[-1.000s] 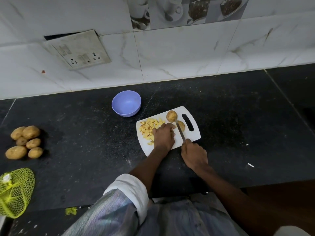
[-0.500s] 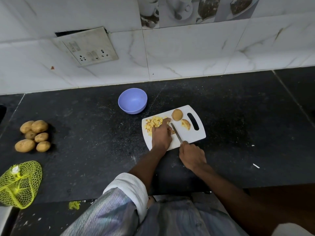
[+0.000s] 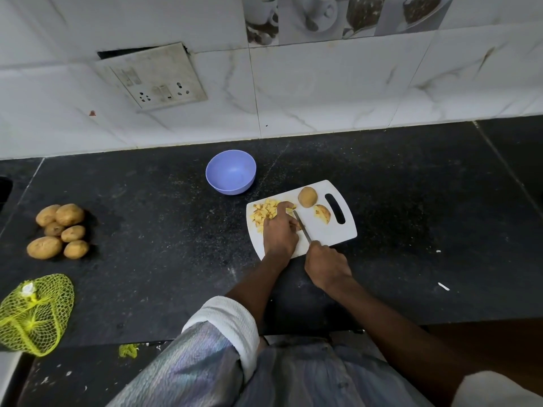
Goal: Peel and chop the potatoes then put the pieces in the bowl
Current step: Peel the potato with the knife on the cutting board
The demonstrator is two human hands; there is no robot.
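Note:
A white cutting board [image 3: 338, 235] lies on the black counter with a pile of yellow potato pieces [image 3: 264, 214] at its left end. My left hand [image 3: 279, 230] rests over the pieces, fingers curled down on a potato bit that is mostly hidden beneath them. My right hand [image 3: 327, 265] grips a knife [image 3: 302, 227] whose blade lies right beside the left fingers. An unpeeled potato chunk [image 3: 307, 197] and a cut wedge [image 3: 322, 213] sit near the board's handle slot. The empty lilac bowl [image 3: 230, 171] stands behind the board to the left.
Several whole potatoes [image 3: 58, 230] are heaped at the counter's left. A yellow net bag [image 3: 33, 314] lies at the front left edge. A tiled wall with a loose socket plate [image 3: 152, 76] closes off the back.
The knife blade has shifted left, close against my left fingers. The left hand stays over the pieces. The camera has drifted slightly.

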